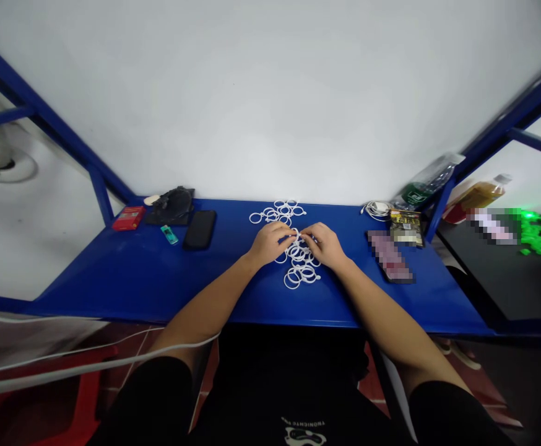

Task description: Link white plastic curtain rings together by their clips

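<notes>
Both my hands rest at the middle of a blue table (126, 272). My left hand (269, 243) and my right hand (325, 245) meet fingertip to fingertip, pinched on a white plastic ring (297, 235). Below them lies a chain of linked white rings (301, 269). A second cluster of loose white rings (277, 212) lies just beyond my hands, toward the wall.
On the left of the table lie a red box (129, 217), a black pouch (172, 204), a teal lighter (169, 234) and a dark phone (199, 229). At right are a phone (390, 256), a snack packet (405, 227), a white cable (376, 209) and bottles (426, 183).
</notes>
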Motion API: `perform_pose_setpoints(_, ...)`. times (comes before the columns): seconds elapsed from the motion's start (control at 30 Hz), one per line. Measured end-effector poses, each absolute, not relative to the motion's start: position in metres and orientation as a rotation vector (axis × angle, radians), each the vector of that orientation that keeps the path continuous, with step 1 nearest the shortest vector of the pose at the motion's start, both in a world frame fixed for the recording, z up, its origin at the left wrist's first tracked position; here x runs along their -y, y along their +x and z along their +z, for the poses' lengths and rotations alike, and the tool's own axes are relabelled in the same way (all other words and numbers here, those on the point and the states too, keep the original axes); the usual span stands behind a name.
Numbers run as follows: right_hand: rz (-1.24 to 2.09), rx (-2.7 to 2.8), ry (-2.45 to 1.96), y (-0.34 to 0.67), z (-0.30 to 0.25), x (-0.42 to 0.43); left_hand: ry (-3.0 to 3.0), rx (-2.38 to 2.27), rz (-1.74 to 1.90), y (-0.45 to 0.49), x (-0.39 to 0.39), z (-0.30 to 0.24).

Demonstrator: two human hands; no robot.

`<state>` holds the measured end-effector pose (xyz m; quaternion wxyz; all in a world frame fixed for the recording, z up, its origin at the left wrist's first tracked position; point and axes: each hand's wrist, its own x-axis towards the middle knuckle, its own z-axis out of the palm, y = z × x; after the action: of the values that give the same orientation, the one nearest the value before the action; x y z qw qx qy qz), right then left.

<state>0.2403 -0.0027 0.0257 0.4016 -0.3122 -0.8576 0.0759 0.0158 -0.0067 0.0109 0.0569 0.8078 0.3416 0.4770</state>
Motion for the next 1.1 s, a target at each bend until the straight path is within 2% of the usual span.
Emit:
perform_pose_setpoints(0.13,0.120,2.171,-0.879,0.251,0.027,-0.003,2.378,-1.304,1.421,-0.002,-0.008,0.005)
perform_pose_setpoints(0.33,-0.015,2.185,-0.996,0.264,0.029,-0.009,2.209,-1.786,1.110,-0.022,-0.025,-0.008)
perform_pose_setpoints(0.67,0.067,2.232,-0.964,0.261,0.029,-0.009,2.227,-1.968,0.788,-0.021,-0.027,-0.007)
perform_pose_setpoints(0.8,0.106,2.224,-0.958,0.261,0.027,-0.009,2.214,-1.937,0.878,-0.022,-0.025,-0.005)
perform_pose_setpoints(1.1,0.133,2.115,-0.890,0.249,0.031,0.002,2.384,-1.554,1.412,0.001,-0.001,0.014)
